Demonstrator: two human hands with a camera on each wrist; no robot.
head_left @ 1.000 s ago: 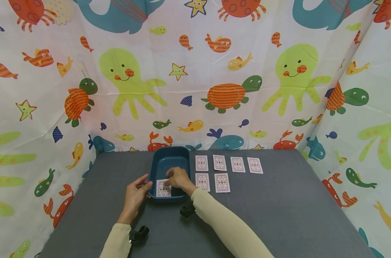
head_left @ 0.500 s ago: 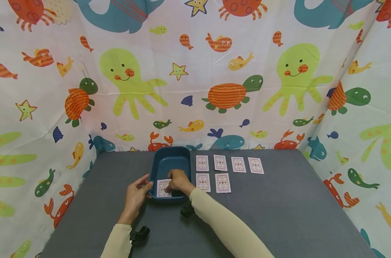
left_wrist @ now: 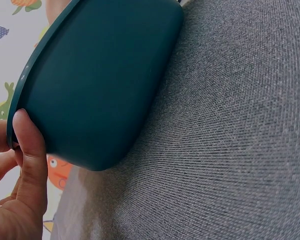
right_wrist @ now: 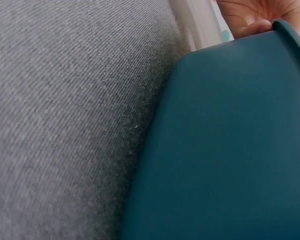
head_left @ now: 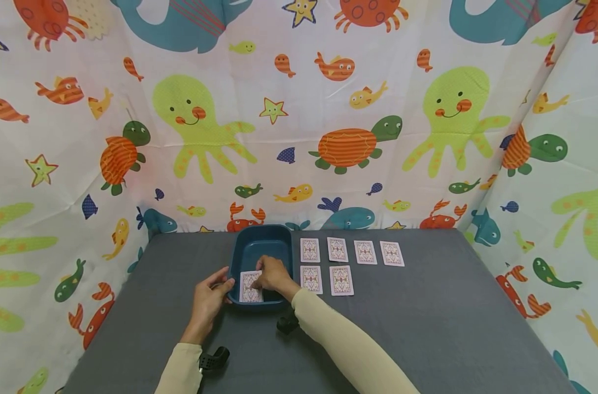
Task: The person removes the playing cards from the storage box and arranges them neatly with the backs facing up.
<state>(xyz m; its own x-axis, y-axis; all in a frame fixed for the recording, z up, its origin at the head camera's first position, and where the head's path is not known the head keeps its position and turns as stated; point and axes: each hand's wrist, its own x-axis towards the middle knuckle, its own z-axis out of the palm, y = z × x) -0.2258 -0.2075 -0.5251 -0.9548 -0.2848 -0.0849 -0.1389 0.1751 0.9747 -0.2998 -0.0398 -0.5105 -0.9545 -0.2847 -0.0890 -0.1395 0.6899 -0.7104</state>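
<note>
A blue rectangular tray [head_left: 264, 247] stands on the grey table. My left hand [head_left: 206, 301] grips its near-left rim; in the left wrist view, the left thumb [left_wrist: 31, 150] lies on the outer wall with the fingers behind the rim. My right hand [head_left: 275, 276] reaches into the tray and pinches the right edge of a face-down playing card [head_left: 250, 288] at the near-left end. The thumb is hidden in the head view. Only the tray's outer wall [right_wrist: 230, 135] and part of the left hand [right_wrist: 262, 15] show in the right wrist view.
Several face-down playing cards lie right of the tray in two rows, including a far-row card [head_left: 310, 250] and a near-row card [head_left: 341, 280]. A sea-animal patterned curtain [head_left: 289, 109] hangs behind the grey table [head_left: 427, 317] and along both sides.
My right fingers have shifted from pressing on the card to its right edge, and the card has risen slightly. My left hand keeps its hold on the tray.
</note>
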